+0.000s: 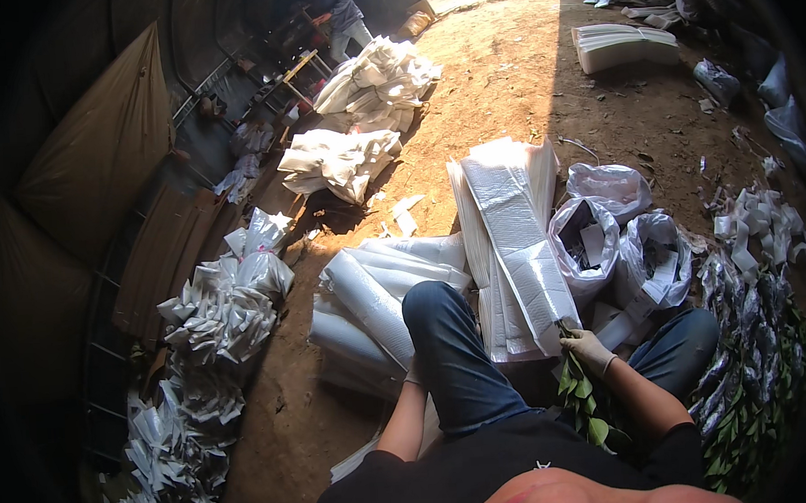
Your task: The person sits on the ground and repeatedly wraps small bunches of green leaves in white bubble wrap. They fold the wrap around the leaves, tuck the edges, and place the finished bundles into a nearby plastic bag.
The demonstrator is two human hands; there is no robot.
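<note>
My right hand [588, 352], in a pale glove, grips the stem end of a leafy green plant bundle [585, 398]. Its stems lie at the near end of a long bubble-wrap sleeve [520, 226], which rests on a stack of similar white sleeves [486, 281]. Of my left hand [414, 374], only a gloved bit by the wrist shows; my raised knee hides the fingers. That hand is close to several silvery rolled bubble-wrap bundles [372, 307] on my left.
White plastic bags [586, 240] holding small items stand beyond my right knee. Foil-wrapped leafy plants [744, 344] lie at right. White bundles [220, 320] line the left side; larger piles [379, 84] lie farther off. Another person [342, 18] stands at the back on the dirt floor [496, 72].
</note>
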